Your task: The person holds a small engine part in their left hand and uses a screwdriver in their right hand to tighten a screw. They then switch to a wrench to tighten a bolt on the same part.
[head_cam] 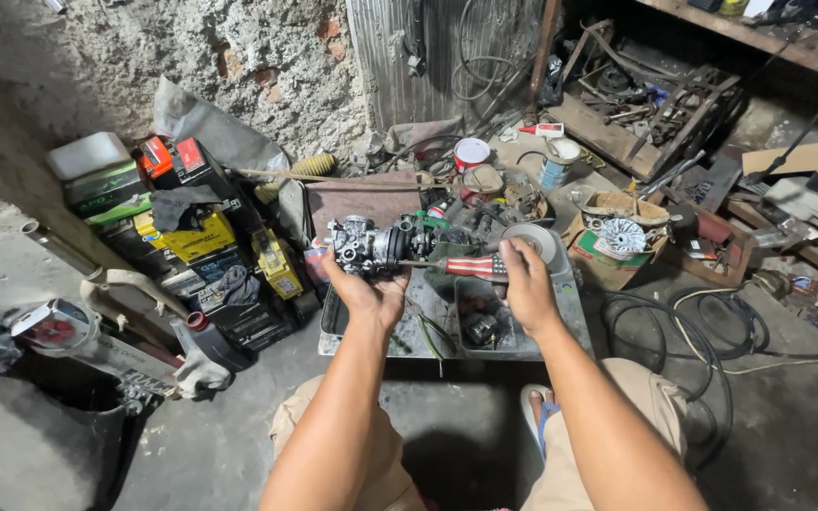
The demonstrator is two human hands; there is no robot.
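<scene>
My left hand (367,293) grips a grey metal carburettor (368,245) from below and holds it above a dirty metal tray (560,326). My right hand (524,274) is closed around a screwdriver with a red, white and blue patterned handle (471,266). Its shaft points left, and the tip meets the carburettor's right side. Both forearms reach out over my knees, and I sit low on the concrete floor.
Old batteries and boxes (196,237) are stacked at the left against a rough wall. Cans, a cardboard box with a metal part (617,237), black cables (702,331) and scrap lie at the right. A small dark part (481,328) rests in the tray.
</scene>
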